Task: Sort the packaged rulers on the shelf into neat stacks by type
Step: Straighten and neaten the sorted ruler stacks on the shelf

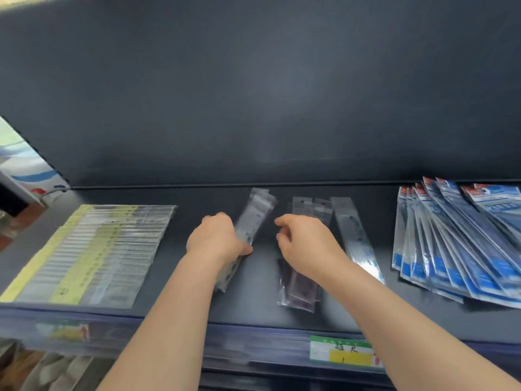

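On the dark shelf (253, 311), my left hand (217, 238) grips a small stack of clear-packaged rulers (253, 218) that lies tilted toward the back right. My right hand (304, 244) hovers with loosely curled fingers over a stack of dark purple rulers in clear sleeves (298, 289) and holds nothing. A single clear-packaged ruler with blue print (352, 232) lies just right of that hand. The image is slightly blurred.
A wide overlapping row of yellow-and-clear ruler packs (93, 249) fills the left of the shelf. A fan of blue-and-white ruler packs (456, 244) lies at the right. A price tag (342, 351) sits on the shelf's front edge. A box (28, 170) stands far left.
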